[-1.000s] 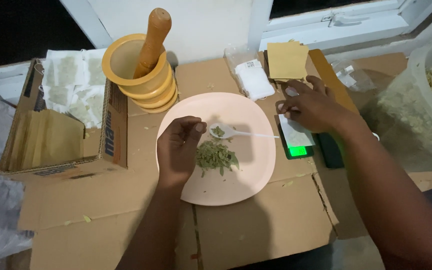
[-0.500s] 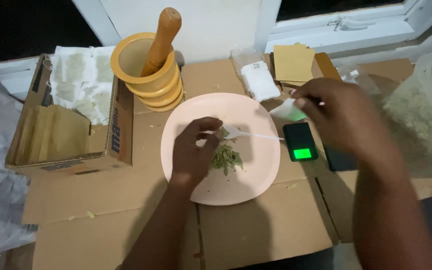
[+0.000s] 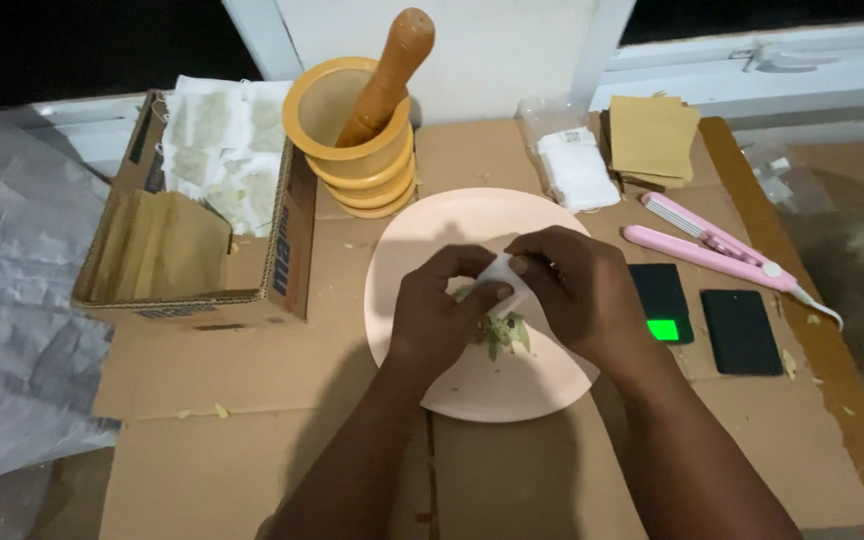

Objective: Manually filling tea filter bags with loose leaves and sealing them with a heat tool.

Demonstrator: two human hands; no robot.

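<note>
**2 hands, 1 small white pouch, above plate**

Left hand (image 3: 439, 318) and right hand (image 3: 577, 295): both grips pinch the small white pouch (image 3: 501, 272) over the pink plate (image 3: 422, 240), above green dried herb (image 3: 500, 333). Behind: yellow mortar (image 3: 352, 150) with wooden pestle (image 3: 389, 72).

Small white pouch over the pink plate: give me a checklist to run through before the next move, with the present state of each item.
1. Both hands on the small white pouch: ok; left hand and right hand pinch it together.
2. Pouch over the pink plate: ok.
3. Dried green leaves lie on the plate below the hands: ok.
4. Pouch mouth open: cannot tell; fingers cover it.
5. Small black scale beside the plate, lit green: ok.
6. Pink sealer lies apart from the hands, on the cardboard: ok.
</note>
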